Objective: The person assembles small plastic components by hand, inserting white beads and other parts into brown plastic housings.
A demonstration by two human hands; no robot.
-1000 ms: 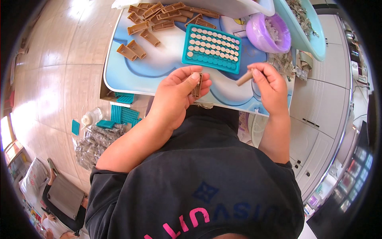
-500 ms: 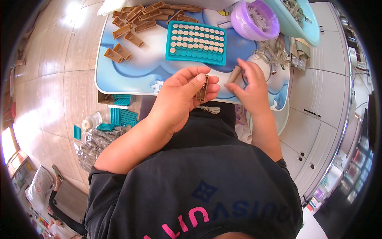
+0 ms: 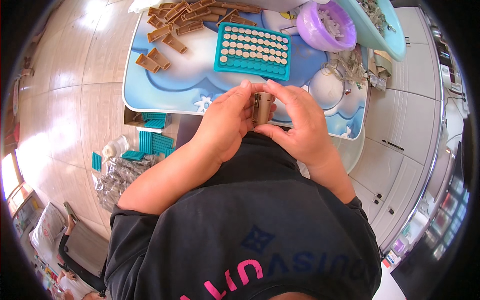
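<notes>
Brought in from the right since the earlier frame, the right hand (image 3: pixel 302 120) and its tan shell (image 3: pixel 264 111) now meet the left hand (image 3: pixel 225 115), just on the person's side of the teal tray (image 3: pixel 252 74). Both grips are closed: the left one around a brown part (image 3: pixel 256 106), the right one on the tan shell, index finger toward the tray, thumb at the opposite end. The shell sits just right of the brown part, nearer the right palm; the 2 long axes run roughly parallel, toward the tray. Whether the edges actually meet, I cannot tell.

Under the tray is a blue-and-white surface (image 3: pixel 165 95). Piled brown pieces (image 3: pixel 191 27) lie left of the tray, a purple bowl (image 3: pixel 315 37) and tangled strands (image 3: pixel 350 70) right of it. Well left of the tray, a crinkled plastic bag (image 3: pixel 120 180) rests on the floor (image 3: pixel 60 110); pale cabinets (image 3: pixel 400 120) stand far right of it.
</notes>
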